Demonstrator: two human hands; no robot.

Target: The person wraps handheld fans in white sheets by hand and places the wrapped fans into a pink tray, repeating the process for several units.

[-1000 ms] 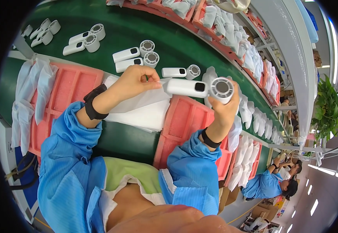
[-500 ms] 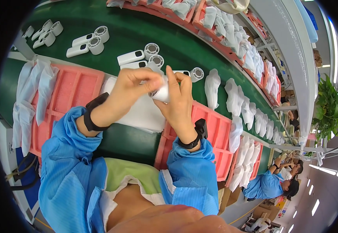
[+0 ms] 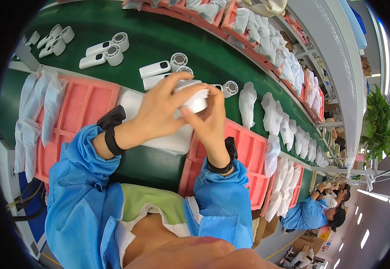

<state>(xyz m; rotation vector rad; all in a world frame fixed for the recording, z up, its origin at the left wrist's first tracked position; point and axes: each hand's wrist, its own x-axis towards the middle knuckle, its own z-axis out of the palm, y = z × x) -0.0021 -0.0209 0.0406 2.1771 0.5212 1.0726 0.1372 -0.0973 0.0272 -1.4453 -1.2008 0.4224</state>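
Observation:
Above the near edge of the green belt, my left hand (image 3: pixel 161 110) and my right hand (image 3: pixel 212 125) are both closed on a white rounded device (image 3: pixel 196 103). Its far side is hidden by my fingers. My left thumb and fingers span its left side, while the right fingers wrap its right side. Just beyond my hands lie white handheld devices (image 3: pixel 155 69) with round, ringed heads, in small groups on the belt. Beneath my wrists rests a stack of thin white sheets (image 3: pixel 170 140).
Pink divided trays (image 3: pixel 87 101) flank the sheets on the left and right (image 3: pixel 248 148). White wrapped items (image 3: pixel 247 101) line the belt (image 3: pixel 87 24) to the right. More wrapped items fill pink trays on a raised shelf (image 3: pixel 266 33). A co-worker in blue (image 3: pixel 307 213) stands at far right.
The device in my hands has turned, showing a broader white face. My left fingers have spread over its top. The devices on the belt have shifted slightly to the right.

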